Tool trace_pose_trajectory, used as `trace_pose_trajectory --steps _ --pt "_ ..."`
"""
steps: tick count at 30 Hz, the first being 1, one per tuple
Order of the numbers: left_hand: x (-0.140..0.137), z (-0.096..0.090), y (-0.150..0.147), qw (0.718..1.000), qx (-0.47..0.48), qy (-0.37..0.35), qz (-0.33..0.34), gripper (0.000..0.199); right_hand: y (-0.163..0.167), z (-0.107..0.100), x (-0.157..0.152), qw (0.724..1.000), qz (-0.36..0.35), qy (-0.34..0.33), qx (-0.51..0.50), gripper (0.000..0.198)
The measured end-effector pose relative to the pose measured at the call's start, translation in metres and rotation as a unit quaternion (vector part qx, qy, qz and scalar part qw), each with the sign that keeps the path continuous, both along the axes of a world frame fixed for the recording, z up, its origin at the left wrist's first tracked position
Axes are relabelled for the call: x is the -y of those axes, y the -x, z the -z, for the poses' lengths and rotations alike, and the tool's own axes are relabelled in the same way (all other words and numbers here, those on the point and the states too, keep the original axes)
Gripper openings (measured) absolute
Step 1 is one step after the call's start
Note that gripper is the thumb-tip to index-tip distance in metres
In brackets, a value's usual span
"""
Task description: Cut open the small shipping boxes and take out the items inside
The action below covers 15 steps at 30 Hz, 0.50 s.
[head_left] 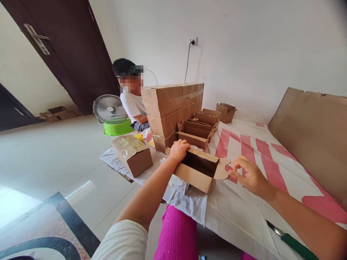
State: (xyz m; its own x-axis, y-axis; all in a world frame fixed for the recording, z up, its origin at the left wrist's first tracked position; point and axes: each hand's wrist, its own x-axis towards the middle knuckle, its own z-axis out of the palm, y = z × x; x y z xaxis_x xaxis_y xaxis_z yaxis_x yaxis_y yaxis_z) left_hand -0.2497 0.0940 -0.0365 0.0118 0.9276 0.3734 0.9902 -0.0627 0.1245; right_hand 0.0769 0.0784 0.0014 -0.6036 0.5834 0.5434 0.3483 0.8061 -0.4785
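An open-topped cardboard box (193, 177) sits in front of me near the edge of the cloth-covered surface, its dark inside showing. My left hand (179, 150) is closed over its left end, fingers bent over the rim and partly hidden. On the right end a notched flap (222, 169) sticks outward. Just beyond that flap is my right hand (248, 175), fingers loosely curled and apart, holding nothing; the thumb tip comes very close to the flap's edge, and touching cannot be told. A printed packet or paper (179, 185) lies partly under the box.
Taped boxes (170, 101) are stacked behind, with open boxes (199, 126) beside them. A taped box (132, 155) lies left. A green-handled knife (295, 243) rests at front right. A cardboard sheet (311, 133) leans at right. A person (134, 104) sits behind the stack near a fan (110, 108).
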Motion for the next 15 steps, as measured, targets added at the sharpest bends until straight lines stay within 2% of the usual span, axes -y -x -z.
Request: trace_pose_trajectory --steps 4,7,10,13,15 --pt "0.001 -0.003 -0.011 1.0 0.006 -0.012 -0.004 0.033 -0.064 0.052 0.001 0.986 0.14 0.08 -0.04 0.026" --pt "-0.002 -0.012 -0.021 0.997 0.014 -0.041 -0.058 0.033 -0.094 0.099 0.012 0.96 0.218 0.161 -0.063 0.027" --pt "-0.006 -0.023 -0.031 0.996 0.007 -0.032 -0.077 0.03 -0.103 0.138 0.025 0.941 0.216 0.244 -0.087 0.038" --pt "-0.01 -0.029 -0.04 1.0 -0.02 0.012 -0.007 0.028 -0.094 0.161 0.033 0.932 0.176 0.299 -0.105 0.048" --pt "-0.012 -0.027 -0.045 0.997 -0.04 0.048 0.043 0.036 -0.08 0.167 0.036 0.929 0.157 0.322 -0.097 0.046"
